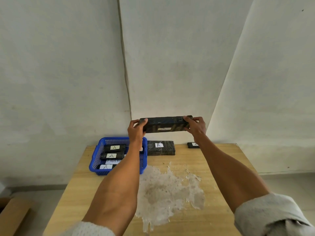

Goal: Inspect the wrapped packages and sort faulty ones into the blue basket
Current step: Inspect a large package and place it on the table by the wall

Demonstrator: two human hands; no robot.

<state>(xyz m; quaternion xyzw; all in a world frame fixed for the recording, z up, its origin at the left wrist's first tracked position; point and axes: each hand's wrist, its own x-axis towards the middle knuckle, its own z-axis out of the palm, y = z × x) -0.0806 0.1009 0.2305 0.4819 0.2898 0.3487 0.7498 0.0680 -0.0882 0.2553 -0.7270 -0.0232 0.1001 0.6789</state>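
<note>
A long black wrapped package [166, 124] with a small white label is held up in the air above the far edge of the table. My left hand [136, 130] grips its left end and my right hand [196, 126] grips its right end. Below it a blue basket [144, 150] stands at the table's far left, with several black packages labelled "A" inside [113, 155]. Another black package marked "A" [161, 148] lies flat just right of the basket. A smaller black package [192, 144] lies at the far edge, partly hidden by my right forearm.
The wooden table [221, 167] has a large patch of peeled, whitish surface [167, 189] in its middle. White walls stand close behind the table. A brown board [12, 215] sits on the floor at the lower left.
</note>
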